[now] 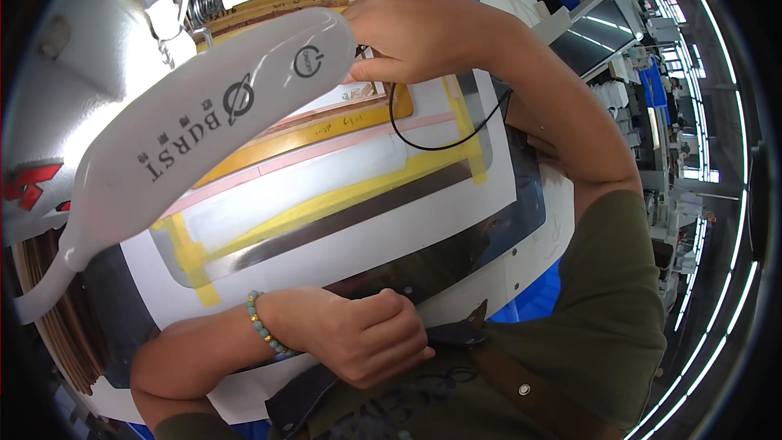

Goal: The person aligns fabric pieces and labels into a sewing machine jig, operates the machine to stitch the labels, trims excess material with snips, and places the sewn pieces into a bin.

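Note:
My right hand [411, 28] reaches over a yellow-edged wooden frame [326, 132], its fingers bent downward. A small dark thing shows between thumb and fingers, but the white lamp head [204, 106] in front hides the fingertips, so I cannot make out what they grip. Beneath that hand lie small light and brown pieces inside the frame. My left hand [362, 338], with a beaded bracelet [262, 327] at the wrist, is curled into a fist close to my body near the table's front edge. Nothing shows in it.
A metal plate [342, 220] with yellow tape [326, 200] and pink strips lies on white paper [481, 220], over a dark board [456, 257]. A black cable [432, 148] loops below my right forearm. Machine parts [220, 0] stand at the back left; stacked brown sheets [65, 310] at the left.

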Demonstrator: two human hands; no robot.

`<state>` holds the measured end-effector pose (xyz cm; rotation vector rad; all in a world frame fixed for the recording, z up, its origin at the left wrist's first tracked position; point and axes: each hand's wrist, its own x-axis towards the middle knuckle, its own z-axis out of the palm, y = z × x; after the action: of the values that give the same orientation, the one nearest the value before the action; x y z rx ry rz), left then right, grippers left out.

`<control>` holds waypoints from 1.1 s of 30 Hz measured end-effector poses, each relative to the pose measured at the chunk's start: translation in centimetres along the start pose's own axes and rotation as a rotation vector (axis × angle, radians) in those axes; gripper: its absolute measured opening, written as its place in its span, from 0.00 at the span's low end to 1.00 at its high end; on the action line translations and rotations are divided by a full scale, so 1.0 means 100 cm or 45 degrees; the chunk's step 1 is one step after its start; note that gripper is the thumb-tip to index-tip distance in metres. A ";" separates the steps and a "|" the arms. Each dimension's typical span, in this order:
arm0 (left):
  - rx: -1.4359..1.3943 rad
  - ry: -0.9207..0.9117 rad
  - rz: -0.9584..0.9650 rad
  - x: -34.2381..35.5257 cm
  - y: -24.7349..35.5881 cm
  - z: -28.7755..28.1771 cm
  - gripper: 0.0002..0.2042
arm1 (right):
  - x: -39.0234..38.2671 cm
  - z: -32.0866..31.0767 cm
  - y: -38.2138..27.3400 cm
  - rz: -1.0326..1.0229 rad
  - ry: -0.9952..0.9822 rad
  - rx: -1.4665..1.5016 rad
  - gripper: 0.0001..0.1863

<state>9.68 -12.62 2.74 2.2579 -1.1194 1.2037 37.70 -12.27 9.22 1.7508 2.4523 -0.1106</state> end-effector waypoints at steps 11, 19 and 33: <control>-0.023 -0.041 -0.027 -0.001 -0.001 0.000 0.19 | 0.016 0.025 0.017 -0.318 0.079 -0.173 0.17; -0.021 -0.045 -0.034 -0.003 0.000 0.001 0.18 | 0.022 0.031 0.022 -0.419 0.115 -0.142 0.19; -0.045 -0.053 -0.039 -0.004 0.000 0.003 0.17 | 0.027 0.039 0.026 -0.441 0.143 -0.144 0.22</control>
<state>9.72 -12.56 2.22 2.2747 -1.1084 1.1215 39.55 -9.43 5.02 1.3086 2.7596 0.0953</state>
